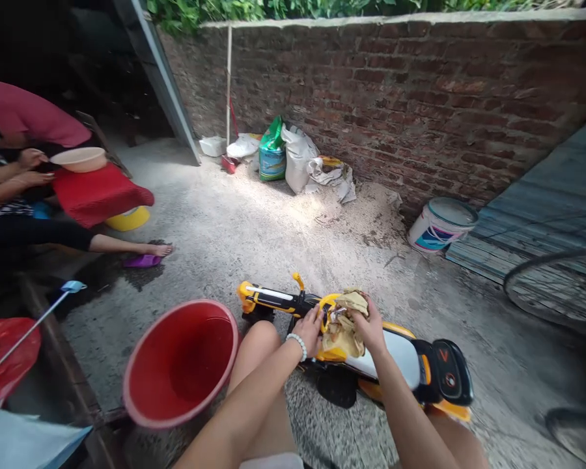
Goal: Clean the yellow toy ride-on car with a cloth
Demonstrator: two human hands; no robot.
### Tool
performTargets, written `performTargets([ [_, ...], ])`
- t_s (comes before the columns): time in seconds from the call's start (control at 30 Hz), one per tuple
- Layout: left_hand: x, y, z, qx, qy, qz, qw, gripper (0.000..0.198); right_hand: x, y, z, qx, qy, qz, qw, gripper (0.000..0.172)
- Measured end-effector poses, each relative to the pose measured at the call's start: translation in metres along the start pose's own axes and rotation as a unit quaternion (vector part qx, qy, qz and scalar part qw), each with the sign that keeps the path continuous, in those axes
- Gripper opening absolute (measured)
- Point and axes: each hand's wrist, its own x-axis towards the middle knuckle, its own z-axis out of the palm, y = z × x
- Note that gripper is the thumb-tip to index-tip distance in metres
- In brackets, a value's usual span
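Observation:
A yellow and black ride-on toy car [401,357] with a pale seat stands on the concrete between my knees. My left hand [307,331], with a beaded bracelet at the wrist, is closed at the left side of its yellow steering wheel [328,301]. My right hand [371,327] is closed on a crumpled yellowish cloth [348,335], bunched against the wheel and the body behind it. The cloth hides part of the wheel and some of my right fingers. Left of my knee stands a large red basin [149,352].
Two people sit at the left by a red-covered surface [97,192] with a pale bowl [79,160]. Sacks [300,156] lean on the brick wall [420,98]. A lidded bucket [439,225] and a bicycle wheel [557,286] are at the right.

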Motion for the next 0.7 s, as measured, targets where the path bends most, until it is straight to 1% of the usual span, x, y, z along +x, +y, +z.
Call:
performTargets([
  [0.03, 0.000, 0.002, -0.003, 0.012, -0.019, -0.005, 1.000, 0.098, 0.006, 0.000, 0.005, -0.105, -0.035, -0.030, 0.993, 0.063],
  [0.07, 0.000, 0.004, -0.005, 0.022, -0.034, -0.013, 0.999, 0.101, 0.009, 0.002, 0.012, -0.211, -0.072, -0.051, 0.974, 0.065],
  [0.1, 0.000, 0.005, -0.007, 0.030, -0.050, -0.016, 0.998, 0.104, 0.008, 0.004, 0.020, -0.305, -0.102, -0.064, 0.945, 0.066],
  [0.17, 0.002, 0.007, -0.010, 0.045, -0.060, -0.014, 0.997, 0.107, -0.001, 0.013, 0.035, -0.434, -0.130, -0.086, 0.887, 0.060],
  [0.2, 0.003, 0.007, -0.010, 0.051, -0.065, -0.013, 0.996, 0.111, -0.009, 0.019, 0.041, -0.470, -0.128, -0.102, 0.867, 0.054],
  [0.27, 0.006, 0.006, -0.009, 0.057, -0.073, -0.012, 0.996, 0.120, -0.025, 0.031, 0.045, -0.507, -0.112, -0.137, 0.843, 0.046],
  [0.37, 0.009, 0.003, -0.005, 0.056, -0.091, -0.015, 0.994, 0.130, -0.043, 0.047, 0.038, -0.532, -0.097, -0.179, 0.822, 0.040],
  [0.43, 0.010, 0.001, -0.004, 0.052, -0.101, -0.020, 0.993, 0.135, -0.050, 0.053, 0.028, -0.545, -0.108, -0.190, 0.809, 0.037],
  [0.5, 0.010, 0.000, -0.005, 0.047, -0.102, -0.025, 0.993, 0.137, -0.055, 0.051, 0.017, -0.553, -0.138, -0.192, 0.799, 0.035],
  [0.6, 0.009, 0.001, -0.008, 0.050, -0.096, -0.031, 0.994, 0.137, -0.067, 0.037, 0.007, -0.562, -0.172, -0.166, 0.792, 0.033],
  [0.7, 0.009, 0.003, -0.010, 0.038, -0.082, -0.027, 0.996, 0.131, -0.079, 0.022, 0.004, -0.570, -0.161, -0.095, 0.801, 0.038],
])
